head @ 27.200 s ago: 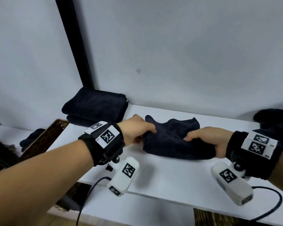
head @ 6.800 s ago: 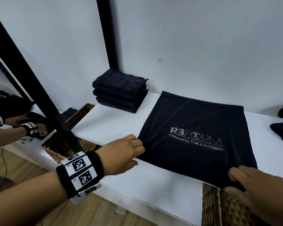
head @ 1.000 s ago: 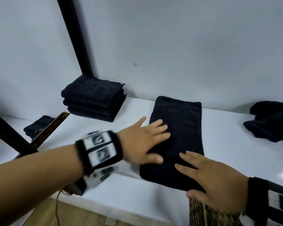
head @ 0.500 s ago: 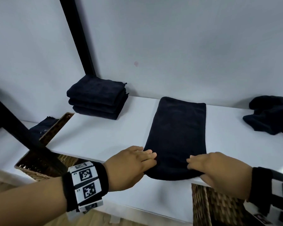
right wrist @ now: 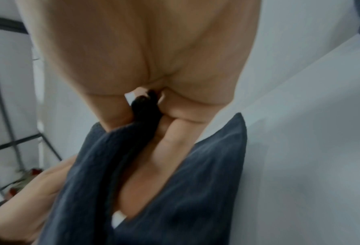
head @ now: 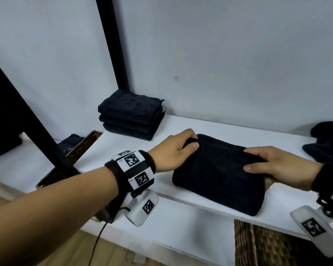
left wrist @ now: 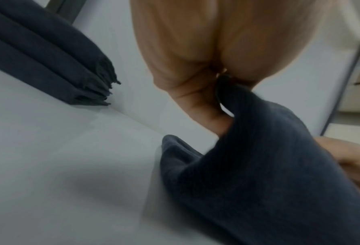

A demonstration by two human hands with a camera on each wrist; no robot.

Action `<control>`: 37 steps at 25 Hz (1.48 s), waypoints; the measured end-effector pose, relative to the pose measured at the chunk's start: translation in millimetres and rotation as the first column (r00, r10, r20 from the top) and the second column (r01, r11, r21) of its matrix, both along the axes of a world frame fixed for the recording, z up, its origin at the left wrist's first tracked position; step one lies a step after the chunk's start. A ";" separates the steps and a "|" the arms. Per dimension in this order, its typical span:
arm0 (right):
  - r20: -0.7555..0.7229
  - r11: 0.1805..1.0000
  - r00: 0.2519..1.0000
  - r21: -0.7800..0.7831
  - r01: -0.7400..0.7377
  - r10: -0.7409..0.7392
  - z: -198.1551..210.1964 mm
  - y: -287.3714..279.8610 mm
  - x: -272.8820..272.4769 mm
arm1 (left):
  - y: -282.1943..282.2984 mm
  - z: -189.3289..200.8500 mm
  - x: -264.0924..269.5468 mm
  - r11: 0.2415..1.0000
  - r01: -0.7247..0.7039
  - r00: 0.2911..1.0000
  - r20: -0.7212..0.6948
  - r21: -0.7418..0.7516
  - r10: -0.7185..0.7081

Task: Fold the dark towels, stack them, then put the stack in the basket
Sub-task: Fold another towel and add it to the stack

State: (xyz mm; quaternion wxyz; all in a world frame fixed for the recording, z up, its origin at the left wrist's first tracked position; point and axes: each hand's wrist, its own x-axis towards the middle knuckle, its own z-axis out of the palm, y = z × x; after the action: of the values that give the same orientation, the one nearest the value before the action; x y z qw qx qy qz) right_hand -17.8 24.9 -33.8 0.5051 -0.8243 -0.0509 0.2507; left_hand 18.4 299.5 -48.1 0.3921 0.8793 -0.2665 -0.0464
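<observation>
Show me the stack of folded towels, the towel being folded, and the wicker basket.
stack of folded towels (head: 130, 107): head view, top towel's upper face.
towel being folded (head: 219, 175): head view, middle of its top layer.
wicker basket (head: 267, 244): head view, woven side wall under the shelf.

White surface (head: 181, 191) carries a stack of three folded dark towels (head: 131, 116) back-left by the wall, a half-folded dark towel (head: 217, 175) at the front edge, and a crumpled dark pile (head: 327, 141) far right.
</observation>
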 end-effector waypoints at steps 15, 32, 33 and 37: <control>0.235 0.913 0.903 -0.110 0.393 -0.360 -50.9 -25.4 73.8 | -44.3 -35.6 103.0 0.973 -0.146 0.965 -0.190 0.180 0.180; -0.001 0.835 0.870 -0.281 0.472 -0.492 -48.5 -25.2 89.7 | -48.5 -21.6 94.9 0.872 -0.171 0.983 0.018 0.458 0.183; -0.002 0.834 0.869 -0.279 0.475 -0.495 -48.1 -25.5 90.8 | -47.3 -15.8 84.6 0.860 -0.143 0.990 0.063 0.490 0.128; -0.039 0.841 0.877 -0.309 0.445 -0.479 -44.3 -26.3 89.6 | -46.5 -15.8 35.6 0.727 0.140 0.980 0.010 0.672 -0.198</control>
State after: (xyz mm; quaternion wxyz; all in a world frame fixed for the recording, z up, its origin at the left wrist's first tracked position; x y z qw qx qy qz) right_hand 71.8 -1.5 -78.1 0.4260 -0.8613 0.2159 0.1732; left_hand 54.0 253.1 -63.9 0.0342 0.9342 -0.3268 -0.1387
